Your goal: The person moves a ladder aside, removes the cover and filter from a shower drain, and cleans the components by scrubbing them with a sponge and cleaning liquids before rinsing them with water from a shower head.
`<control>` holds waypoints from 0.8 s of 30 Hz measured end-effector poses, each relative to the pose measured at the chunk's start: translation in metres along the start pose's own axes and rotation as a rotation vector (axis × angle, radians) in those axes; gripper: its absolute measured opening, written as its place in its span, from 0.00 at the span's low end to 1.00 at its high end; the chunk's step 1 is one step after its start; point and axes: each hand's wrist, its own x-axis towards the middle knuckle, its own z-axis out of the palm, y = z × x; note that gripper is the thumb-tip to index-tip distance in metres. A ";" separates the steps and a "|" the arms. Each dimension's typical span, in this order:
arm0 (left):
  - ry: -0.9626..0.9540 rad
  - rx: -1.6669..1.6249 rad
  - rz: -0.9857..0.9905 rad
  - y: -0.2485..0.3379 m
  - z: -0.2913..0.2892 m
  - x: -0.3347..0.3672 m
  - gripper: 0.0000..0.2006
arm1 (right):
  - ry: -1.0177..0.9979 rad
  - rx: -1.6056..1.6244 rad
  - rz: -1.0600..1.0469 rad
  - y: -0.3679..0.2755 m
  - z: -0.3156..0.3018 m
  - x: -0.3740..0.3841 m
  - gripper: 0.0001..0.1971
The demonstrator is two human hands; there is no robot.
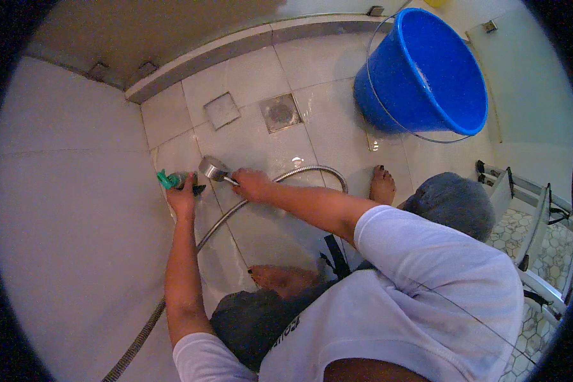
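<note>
My right hand (253, 184) is closed around the thin handle of a metal shower head (214, 168), held low over the wet tiles. From it a silver metal hose (325, 169) loops right and then runs back toward the lower left. Close to the left wall, my left hand (182, 198) grips a small object with a bright green end (167, 179) and a dark part; its exact kind I cannot make out. The shower head is just right of that object, apart from it.
A big blue bucket (388, 89) with a wire handle stands at the back right. A square floor drain (281, 113) lies beside a square frame (221, 111) in the floor. A low curb (235, 54) edges the back; a folded ladder (535, 235) is at the right.
</note>
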 end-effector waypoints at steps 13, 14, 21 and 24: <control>-0.134 0.376 -0.168 -0.107 0.022 -0.010 0.26 | 0.637 0.204 -0.735 -0.187 -0.188 -0.016 0.07; -0.317 0.346 -0.278 -0.079 0.028 -0.011 0.21 | 0.707 0.094 -0.881 -0.212 -0.215 -0.026 0.07; -0.293 0.402 -0.166 0.030 -0.105 -0.058 0.17 | 0.649 0.199 -1.814 -0.453 -0.255 -0.132 0.10; -0.135 0.262 -0.055 0.073 -0.106 -0.058 0.17 | 0.522 0.367 -2.005 -0.519 -0.261 -0.179 0.14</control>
